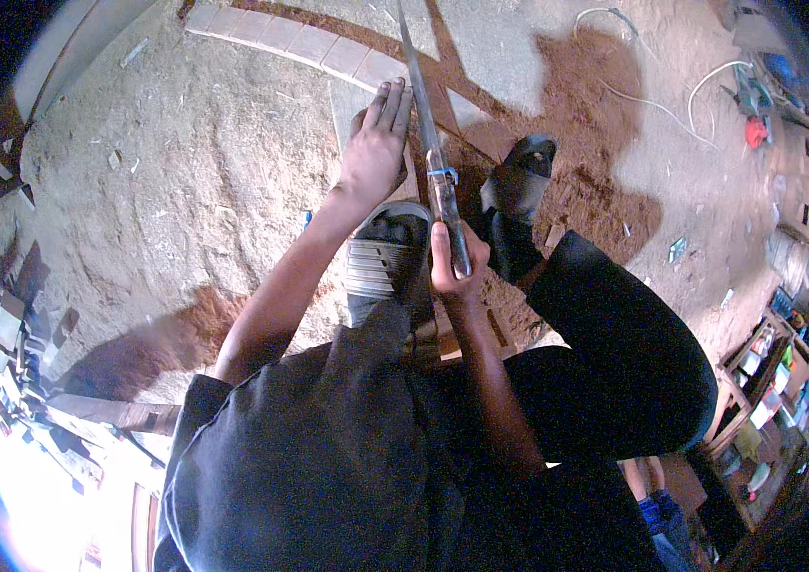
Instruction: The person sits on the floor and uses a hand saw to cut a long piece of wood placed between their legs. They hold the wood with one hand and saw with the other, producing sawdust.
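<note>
In my right hand (459, 259) is the dark handle of a handsaw (420, 105). Its long, narrow blade points away from me, and a blue band wraps the handle's front end. My left hand (378, 153) lies flat, fingers stretched forward, with the fingertips at the near right end of a long wooden strip (295, 43) with crosswise lines. Beneath that hand runs a pale board (343, 107), partly hidden by the hand and my sandalled left foot (387, 253). The blade is just right of my left fingertips; whether it touches wood I cannot tell.
My right foot (519, 181) stands right of the saw, near reddish sawdust or soil (595, 124). A pale cable (657, 100) curls at far right. Open boxes of clutter (767, 372) line the right side. Another person's legs (647, 477) show at lower right.
</note>
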A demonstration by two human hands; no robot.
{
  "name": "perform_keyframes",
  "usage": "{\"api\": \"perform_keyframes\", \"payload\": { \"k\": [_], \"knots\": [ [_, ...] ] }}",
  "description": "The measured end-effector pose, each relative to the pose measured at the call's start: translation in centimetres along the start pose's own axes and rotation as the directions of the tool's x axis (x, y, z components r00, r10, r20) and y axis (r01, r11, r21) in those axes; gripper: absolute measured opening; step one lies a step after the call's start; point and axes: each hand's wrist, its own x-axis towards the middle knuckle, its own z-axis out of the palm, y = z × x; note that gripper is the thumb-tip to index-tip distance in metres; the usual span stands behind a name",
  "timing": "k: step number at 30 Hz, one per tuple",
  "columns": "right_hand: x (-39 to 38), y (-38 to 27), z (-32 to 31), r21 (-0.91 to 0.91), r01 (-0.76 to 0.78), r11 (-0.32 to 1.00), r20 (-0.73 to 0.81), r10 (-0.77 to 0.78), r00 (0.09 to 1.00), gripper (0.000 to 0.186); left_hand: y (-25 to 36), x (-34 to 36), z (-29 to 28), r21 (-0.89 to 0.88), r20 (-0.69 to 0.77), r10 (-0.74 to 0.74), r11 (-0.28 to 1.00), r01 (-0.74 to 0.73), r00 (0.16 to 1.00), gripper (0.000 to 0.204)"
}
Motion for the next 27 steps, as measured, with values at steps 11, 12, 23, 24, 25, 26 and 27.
{"api": "perform_keyframes", "payload": {
  "k": [11,12,23,24,25,26,27],
  "knots": [
    [0.9,-1.7,-1.3,0.046,-0.1,0.994,0.047,0.098,0.994,0.021,0.1,0.7,-0.5,-0.041,-0.016,0.03,0.999,-0.03,0.999,0.08],
    [0.3,-1.7,-1.7,0.047,-0.043,0.998,0.068,0.04,0.997,0.021,0.2,0.6,-0.4,-0.04,-0.01,0.04,0.998,-0.04,0.999,0.08],
    [0.6,-0.9,-0.5,0.008,-0.114,0.993,0.026,0.114,0.993,0.024,0.1,1.0,0.1,0.032,-0.046,0.041,0.999,-0.04,0.998,0.076],
    [0.8,-0.9,-0.4,0.033,-0.146,0.989,0.042,0.144,0.989,0.024,0.3,0.7,0.2,0.06,-0.034,0.045,0.997,-0.043,0.998,0.073],
    [0.7,0.2,-0.7,-0.23,0.051,0.972,0.112,-0.025,0.993,0.024,0.6,0.7,0.1,0.05,-0.031,0.045,0.998,-0.043,0.999,0.073],
    [0.8,1.4,-1.0,-0.458,0.257,0.851,0.18,-0.195,0.964,0.024,0.9,0.8,-0.1,0.04,-0.027,0.044,0.998,-0.043,0.999,0.073],
    [1.3,-0.6,-0.3,-0.206,0.036,0.978,0.095,-0.017,0.995,0.023,0.3,0.5,0.1,0.038,-0.02,0.03,0.999,-0.029,0.999,0.073]
  ]
}}
